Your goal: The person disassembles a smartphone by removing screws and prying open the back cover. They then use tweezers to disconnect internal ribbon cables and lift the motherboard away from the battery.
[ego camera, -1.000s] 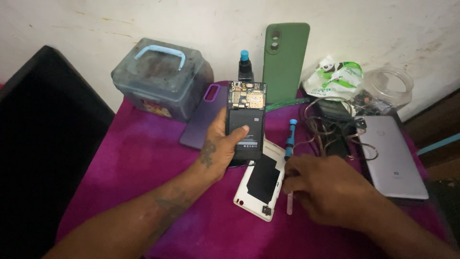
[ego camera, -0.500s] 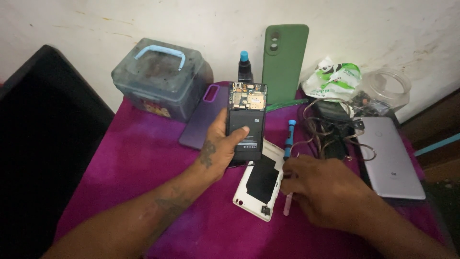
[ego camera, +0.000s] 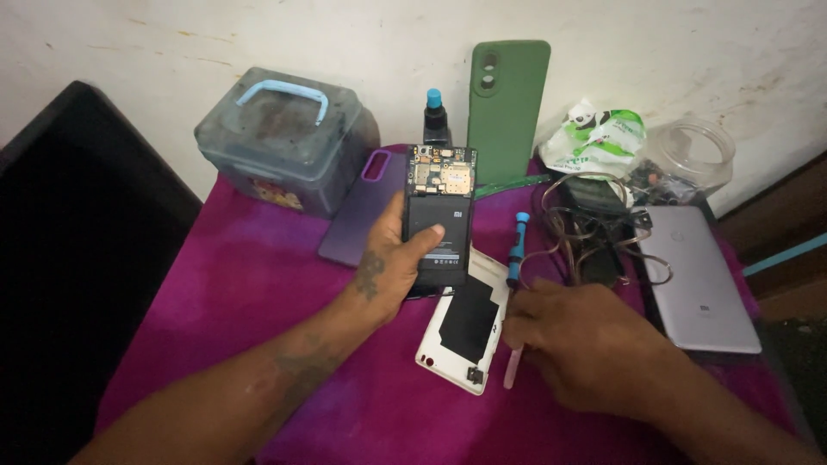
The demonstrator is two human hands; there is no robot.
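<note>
Magenta-clothed desk [ego camera: 258, 293], opened phone [ego camera: 440, 215] in repair.
My left hand [ego camera: 392, 267] grips it; right hand [ego camera: 586, 340] fingers close on a pink tool [ego camera: 512, 368], prying next needs care.

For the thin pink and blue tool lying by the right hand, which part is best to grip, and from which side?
Probably grip the tool on its bare middle shaft, coming from above with thumb and forefinger. It lies flat on the cloth, blue tip toward the wall, pink end near the right hand, whose fingers already reach it. The white back cover lies close on its left, so come from the right.
</note>
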